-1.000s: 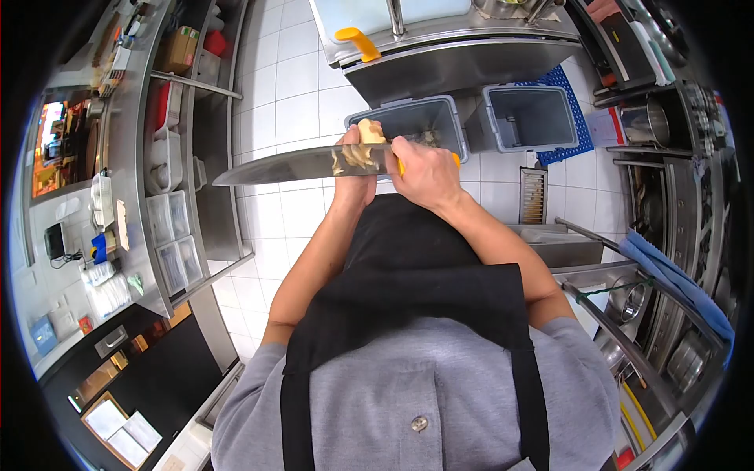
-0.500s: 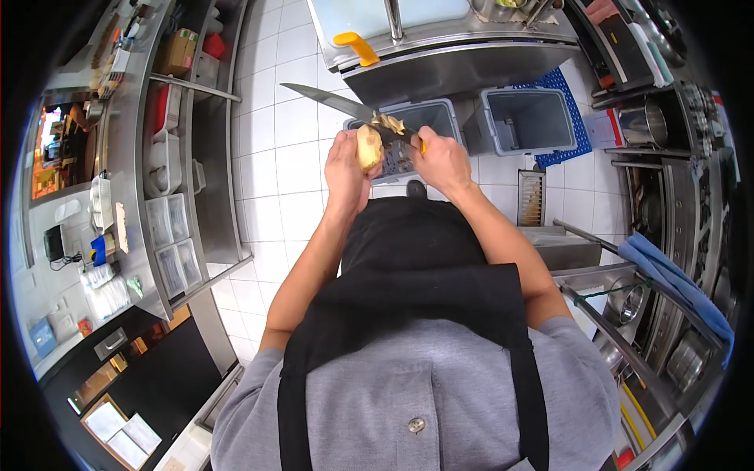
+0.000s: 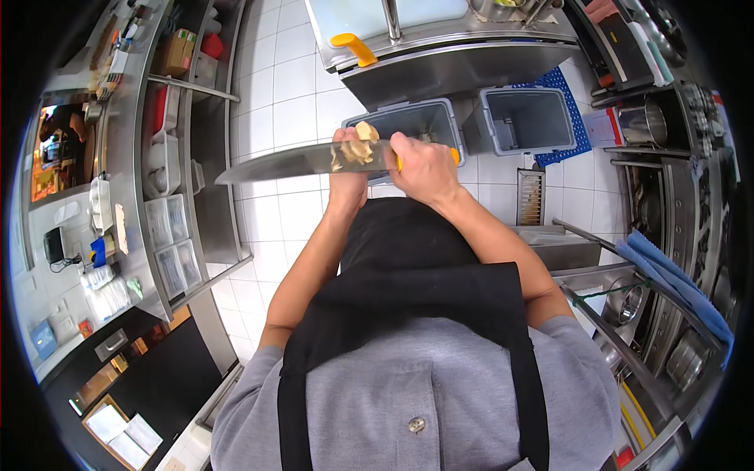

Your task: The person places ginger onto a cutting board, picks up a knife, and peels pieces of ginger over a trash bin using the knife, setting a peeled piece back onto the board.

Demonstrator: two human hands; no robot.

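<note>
Yellowish vegetable shows, in the head view, at the far edge of the knife; the left hand, partly hidden behind the knife, is wrapped around it. The right hand grips the knife's yellow handle (pale shavings cling nearby). Beyond the knife, lower, stands a grey bin.

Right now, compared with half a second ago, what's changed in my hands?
The knife has swung: its tip came left and toward your body, so the blade now crosses in front of the pale food piece, partly hiding it. Your right hand shifted slightly left. Nothing was let go: your left hand keeps the piece, your right the knife. Scraps stay on the blade.
</note>
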